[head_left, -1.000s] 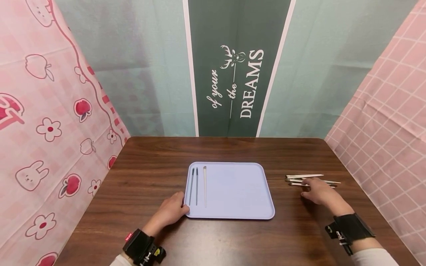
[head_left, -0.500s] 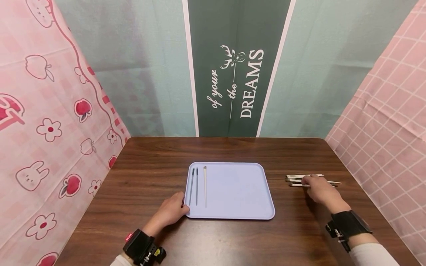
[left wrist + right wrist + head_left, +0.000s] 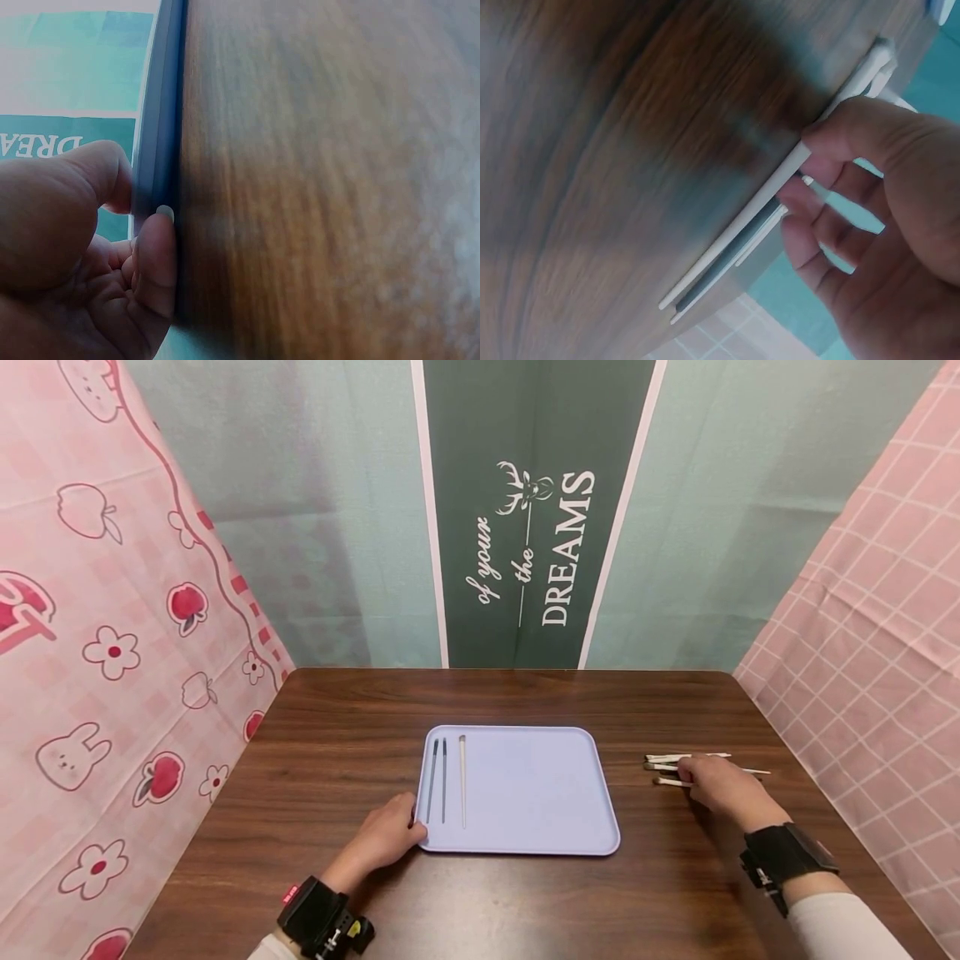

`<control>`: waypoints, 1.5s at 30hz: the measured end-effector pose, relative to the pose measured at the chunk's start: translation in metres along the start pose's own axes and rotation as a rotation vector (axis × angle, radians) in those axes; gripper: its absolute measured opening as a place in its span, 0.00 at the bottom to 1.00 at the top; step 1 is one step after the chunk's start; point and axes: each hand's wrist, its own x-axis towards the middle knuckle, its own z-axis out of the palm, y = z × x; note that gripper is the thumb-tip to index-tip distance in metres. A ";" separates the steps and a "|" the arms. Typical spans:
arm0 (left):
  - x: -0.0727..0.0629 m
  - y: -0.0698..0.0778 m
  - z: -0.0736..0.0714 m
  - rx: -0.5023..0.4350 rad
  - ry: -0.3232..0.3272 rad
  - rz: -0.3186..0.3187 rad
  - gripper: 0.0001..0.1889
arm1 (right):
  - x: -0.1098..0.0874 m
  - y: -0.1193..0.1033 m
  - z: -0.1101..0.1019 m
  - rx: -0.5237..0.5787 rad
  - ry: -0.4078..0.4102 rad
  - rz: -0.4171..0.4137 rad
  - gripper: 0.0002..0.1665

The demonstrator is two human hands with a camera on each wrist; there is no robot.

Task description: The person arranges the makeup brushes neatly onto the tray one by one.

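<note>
My left hand [image 3: 386, 833] holds the near left corner of a pale lavender tray [image 3: 536, 789]. In the left wrist view, thumb and fingers pinch the tray's edge [image 3: 159, 112]. Two dark paintbrushes [image 3: 444, 781] and one white-handled paintbrush [image 3: 462, 785] lie side by side, heads away from me, at the tray's left. Right of the tray, my right hand [image 3: 723, 787] pinches a white-handled paintbrush [image 3: 670, 782] by its handle, low over the table. The right wrist view shows that brush [image 3: 730, 234] between thumb and fingers, with a dark-handled brush [image 3: 724, 262] beside it.
Several more brushes [image 3: 663, 758] lie loosely bunched just beyond my right hand, partly hidden by it. The dark wooden table [image 3: 510, 902] ends at a green curtain [image 3: 367, 568]. Pink patterned cloths [image 3: 885, 677] hang at both sides.
My right fingers have closed on the nearest white-handled brush, whose head end has shifted slightly toward me, apart from the bunch. My left hand and the tray stay put.
</note>
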 end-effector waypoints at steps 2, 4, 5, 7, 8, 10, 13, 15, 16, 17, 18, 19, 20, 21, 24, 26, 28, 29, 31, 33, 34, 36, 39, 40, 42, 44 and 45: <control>0.000 0.000 0.000 -0.002 -0.004 -0.006 0.10 | -0.001 0.002 0.001 -0.003 0.011 -0.025 0.19; 0.000 0.000 0.000 -0.001 -0.004 -0.005 0.10 | -0.002 0.004 0.001 0.003 0.022 -0.038 0.20; 0.000 0.000 0.000 -0.002 -0.003 -0.004 0.10 | -0.002 0.005 0.001 0.007 0.024 -0.040 0.20; -0.001 0.001 0.000 0.000 -0.003 -0.002 0.10 | -0.003 0.005 0.000 0.018 0.022 -0.037 0.20; -0.001 0.001 -0.001 0.001 -0.002 0.000 0.10 | -0.003 0.006 0.000 0.022 0.021 -0.036 0.20; -0.001 0.001 -0.001 0.005 0.001 0.007 0.10 | -0.003 0.006 -0.002 0.029 0.022 -0.036 0.19; -0.001 0.002 -0.002 0.008 0.001 0.007 0.10 | -0.002 0.005 -0.005 0.030 0.028 -0.047 0.19; -0.001 0.002 -0.002 0.011 -0.001 0.007 0.10 | -0.002 0.004 -0.006 0.031 0.035 -0.052 0.19; -0.001 0.002 -0.002 0.013 -0.001 0.008 0.10 | -0.002 0.002 -0.007 0.030 0.039 -0.054 0.19; -0.001 0.002 -0.002 0.014 -0.001 0.008 0.10 | -0.001 0.001 -0.008 0.031 0.037 -0.051 0.19; -0.001 0.001 -0.001 0.015 0.000 0.009 0.10 | -0.001 -0.001 -0.009 0.028 0.035 -0.047 0.19; -0.001 0.001 -0.001 0.017 0.000 0.009 0.10 | 0.000 -0.002 -0.010 0.027 0.034 -0.043 0.18; -0.001 0.001 -0.001 0.018 0.000 0.009 0.10 | 0.000 -0.003 -0.011 0.027 0.035 -0.043 0.18; -0.001 0.001 -0.001 0.019 0.000 0.008 0.10 | 0.001 -0.004 -0.011 0.026 0.033 -0.039 0.18; -0.001 0.001 -0.001 0.020 0.000 0.005 0.10 | 0.002 -0.007 -0.012 0.023 0.039 -0.044 0.17; 0.000 0.001 -0.002 0.020 -0.001 0.000 0.10 | 0.003 -0.010 -0.013 0.024 0.052 -0.053 0.16; 0.000 0.001 -0.002 0.018 -0.002 -0.003 0.10 | 0.003 -0.012 -0.014 0.029 0.058 -0.058 0.16; 0.000 0.001 -0.002 0.016 -0.003 -0.005 0.10 | 0.004 -0.014 -0.015 0.035 0.059 -0.058 0.16; 0.000 0.001 -0.002 0.015 -0.005 -0.006 0.10 | 0.005 -0.018 -0.016 0.048 0.050 -0.046 0.15; -0.001 0.001 -0.002 0.013 -0.006 -0.001 0.10 | 0.006 -0.021 -0.017 0.066 0.035 -0.030 0.15; -0.001 0.001 -0.002 0.013 -0.006 0.002 0.10 | 0.007 -0.023 -0.018 0.076 0.027 -0.023 0.14; -0.001 0.001 -0.002 0.015 -0.005 0.005 0.10 | 0.009 -0.027 -0.019 0.088 0.014 -0.011 0.13; -0.001 0.000 -0.002 0.017 0.004 0.014 0.09 | 0.013 -0.033 -0.019 0.105 0.002 -0.004 0.10; -0.001 0.000 -0.001 0.019 0.009 0.019 0.09 | 0.014 -0.035 -0.019 0.107 -0.003 0.000 0.09; -0.001 -0.001 -0.001 0.022 0.019 0.029 0.09 | 0.017 -0.039 -0.019 0.112 -0.012 -0.001 0.08; -0.001 -0.001 -0.001 0.026 0.030 0.039 0.10 | 0.019 -0.044 -0.018 0.116 -0.017 -0.002 0.07; -0.001 -0.001 0.000 0.028 0.032 0.042 0.10 | 0.020 -0.046 -0.018 0.118 -0.019 -0.002 0.07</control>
